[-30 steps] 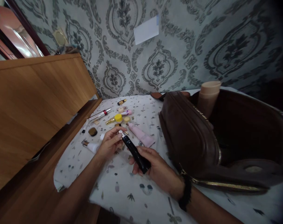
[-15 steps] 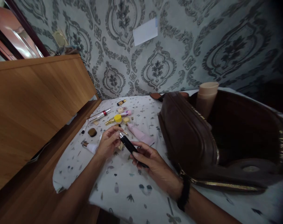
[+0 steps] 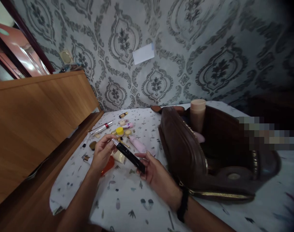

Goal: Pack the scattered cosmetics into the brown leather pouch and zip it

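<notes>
1. Presently, the person's left hand [image 3: 100,154] pinches the silver end of a slim black tube [image 3: 128,155] between thumb and fingertips.
2. The right hand [image 3: 158,177] grasps the tube's lower end with curled fingers; a black wristband [image 3: 183,205] circles that wrist.
3. The tube slants between both hands, above a white patterned sheet [image 3: 124,199].
4. Just beside the left hand, partly hidden, are a cream-coloured tube [image 3: 119,157] and an orange item [image 3: 109,165] whose kind cannot be told.
5. Beyond the hands lie a pink squeeze tube [image 3: 137,144], a yellow-lidded jar [image 3: 119,131] and a silver tube with a red band [image 3: 99,129].
6. To the right, a brown leather bag [image 3: 180,145] sits unzipped, a beige bottle [image 3: 197,112] poking up from inside.
</notes>
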`<state>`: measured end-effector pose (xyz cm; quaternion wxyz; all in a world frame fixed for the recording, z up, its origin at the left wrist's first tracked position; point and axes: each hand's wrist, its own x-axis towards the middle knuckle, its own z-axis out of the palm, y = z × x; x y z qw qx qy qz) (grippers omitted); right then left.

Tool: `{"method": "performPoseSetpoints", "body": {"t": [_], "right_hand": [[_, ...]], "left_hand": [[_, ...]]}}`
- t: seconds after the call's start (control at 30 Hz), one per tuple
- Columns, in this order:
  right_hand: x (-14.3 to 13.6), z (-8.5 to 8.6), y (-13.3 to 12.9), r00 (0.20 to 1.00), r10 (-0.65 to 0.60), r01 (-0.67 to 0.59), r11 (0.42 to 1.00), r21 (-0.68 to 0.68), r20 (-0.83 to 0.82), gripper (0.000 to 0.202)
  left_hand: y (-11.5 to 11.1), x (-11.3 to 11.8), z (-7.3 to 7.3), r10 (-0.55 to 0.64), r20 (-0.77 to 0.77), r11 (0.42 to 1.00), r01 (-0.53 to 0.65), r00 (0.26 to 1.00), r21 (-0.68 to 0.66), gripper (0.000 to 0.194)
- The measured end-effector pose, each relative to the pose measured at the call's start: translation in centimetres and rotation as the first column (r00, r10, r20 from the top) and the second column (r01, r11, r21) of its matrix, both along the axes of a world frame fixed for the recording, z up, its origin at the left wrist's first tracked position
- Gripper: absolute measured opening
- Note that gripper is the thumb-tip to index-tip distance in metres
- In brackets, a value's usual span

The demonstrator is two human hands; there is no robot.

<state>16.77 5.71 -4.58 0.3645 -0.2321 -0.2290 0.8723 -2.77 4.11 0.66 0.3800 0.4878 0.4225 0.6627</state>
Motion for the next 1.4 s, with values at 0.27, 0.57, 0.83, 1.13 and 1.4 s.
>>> {"method": "performPoseSetpoints", "body": {"t": [0.27,0.57,0.83,1.13,1.4], "right_hand": [[0.0,-0.2,0.2,0.997,-0.008,0.004,0.998,-0.055,-0.075,0.040],[-0.3,-1.0,0.3,0.999,-0.017,0.016,1.000,-0.015,-0.049,0.054],[-0.2,-0.8,0.5,0.999,-0.020,0.021,0.999,0.032,-0.026,0.066],[-0.4,-1.2,0.4,0.998,-0.029,0.031,0.999,0.027,-0.055,0.058],[-0.8,-1.5,0.7,0.999,-0.013,0.013,1.000,-0.004,-0.048,0.055]], "left_hand": [[-0.4,0.3,1.9,0.002,-0.101,1.000,0.001,0.995,0.031,0.027],[1.0,2.4,6.9,0.037,-0.058,0.989,-0.028,0.998,0.147,0.027],[3.2,8.7,12.5,0.038,-0.101,0.935,0.001,0.994,0.355,0.022],[5.9,16.3,13.7,0.054,-0.733,0.895,0.293,0.678,0.337,0.011],[8.3,19.3,13.5,0.009,-0.879,0.926,0.327,0.478,0.187,0.011]]}}
